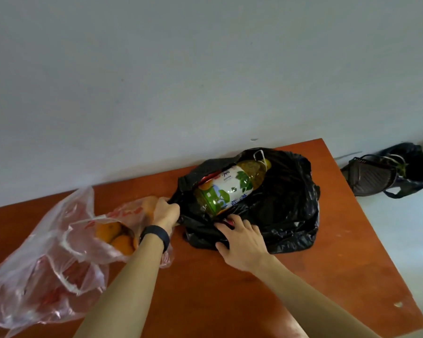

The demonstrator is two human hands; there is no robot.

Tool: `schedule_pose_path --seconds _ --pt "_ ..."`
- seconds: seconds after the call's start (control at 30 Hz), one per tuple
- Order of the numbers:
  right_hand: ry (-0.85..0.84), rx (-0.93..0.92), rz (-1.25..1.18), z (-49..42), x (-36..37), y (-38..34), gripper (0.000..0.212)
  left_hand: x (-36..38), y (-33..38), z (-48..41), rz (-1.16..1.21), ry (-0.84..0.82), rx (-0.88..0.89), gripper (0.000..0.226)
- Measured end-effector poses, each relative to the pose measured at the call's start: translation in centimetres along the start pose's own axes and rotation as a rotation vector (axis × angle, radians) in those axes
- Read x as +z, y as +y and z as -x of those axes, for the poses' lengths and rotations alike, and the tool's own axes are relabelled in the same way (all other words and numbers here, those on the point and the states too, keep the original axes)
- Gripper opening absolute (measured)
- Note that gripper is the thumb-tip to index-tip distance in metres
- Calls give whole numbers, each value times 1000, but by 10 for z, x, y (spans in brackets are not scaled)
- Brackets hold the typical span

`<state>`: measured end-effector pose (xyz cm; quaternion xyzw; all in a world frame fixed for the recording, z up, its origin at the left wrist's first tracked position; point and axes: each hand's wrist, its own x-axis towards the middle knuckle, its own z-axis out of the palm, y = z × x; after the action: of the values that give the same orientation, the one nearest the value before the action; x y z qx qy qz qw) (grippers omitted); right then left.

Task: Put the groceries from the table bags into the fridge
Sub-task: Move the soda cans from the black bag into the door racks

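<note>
Left hand [165, 213]: fingers curled round the left rim of the crumpled black plastic bag [286, 208]. Right hand [242, 242]: fingers straight, resting on the bag's near rim. The large clear plastic bottle of yellow liquid [230, 186] lies on its side in the bag's mouth, just beyond the right fingertips, base near-left, cap far-right. The right hand looks better placed to take it.

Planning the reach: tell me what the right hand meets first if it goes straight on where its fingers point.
The right hand would likely meet the small red item at the black plastic bag's mouth, then the clear yellow-filled plastic bottle; depth unclear.
</note>
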<state>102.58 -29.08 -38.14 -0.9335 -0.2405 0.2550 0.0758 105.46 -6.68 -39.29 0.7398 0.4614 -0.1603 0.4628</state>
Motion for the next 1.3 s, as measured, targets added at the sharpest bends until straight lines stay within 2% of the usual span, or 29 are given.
schedule_pose_path --seconds 0.07,0.2,0.23,0.27,0.33,0.4,0.47,0.53,0.63,0.7,0.8,0.93,1.03,1.1,1.2,1.27,1.3 --pt "69 -47 -34 16 10 2 50 4 -2 5 -23 -8 -28 33" --pt "-192 -51 -307 31 30 8 43 16 -8 17 -317 -10 164 75" --pt "-212 -27 -374 32 34 8 39 20 -11 18 -366 -7 216 82" --pt "-160 11 -426 32 38 8 35 22 -11 23 -395 -1 259 88" --pt "92 116 -457 26 42 10 26 26 -13 30 -420 56 388 98" --pt "259 199 -421 18 37 12 22 26 -9 42 -486 156 622 103" --pt "168 209 -345 7 26 14 38 24 -6 45 -658 247 911 104" --pt "-10 196 -228 0 15 12 53 24 -3 45 -895 231 1178 97" --pt "-85 168 -101 -3 10 8 68 28 4 44 -1210 151 1433 66" --pt "-156 153 -5 0 16 11 79 31 16 46 -1351 148 1396 52" --pt "-290 123 104 8 33 18 87 34 42 41 -1496 239 1122 59" --pt "-165 41 38 22 36 26 78 28 59 29 -1563 265 1012 51" --pt "2 33 -248 32 6 27 68 22 63 22 -1488 229 1065 70" --pt "90 57 -475 38 -21 28 67 21 68 19 -1553 153 1192 77" --pt "266 148 -781 42 -54 36 67 20 76 13 -1770 -28 1368 57" --pt "365 181 -912 34 -71 41 66 21 81 10 -1861 -85 1363 51" --pt "394 176 -926 27 -77 42 61 21 84 10 -1853 -85 1300 51"
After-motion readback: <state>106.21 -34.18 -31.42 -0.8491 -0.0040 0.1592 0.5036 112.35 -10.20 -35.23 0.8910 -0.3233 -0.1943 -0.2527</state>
